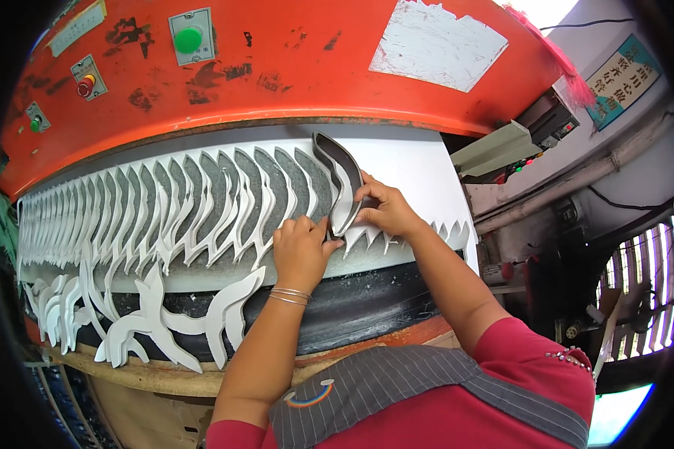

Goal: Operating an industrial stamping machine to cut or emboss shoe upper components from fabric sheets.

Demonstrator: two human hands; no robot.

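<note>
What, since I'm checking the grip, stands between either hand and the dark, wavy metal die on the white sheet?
Nothing visible: the right hand directly grips the dark, wavy metal die at its right side, and the left hand seems to touch its lower end.

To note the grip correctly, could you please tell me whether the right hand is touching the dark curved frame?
Touching: the head view shows the right hand with its fingers against the dark curved frame's right side.

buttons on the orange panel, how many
3: the big green button, the red button lower left of it, and the small green button farthest left; more may lie out of view.
</note>
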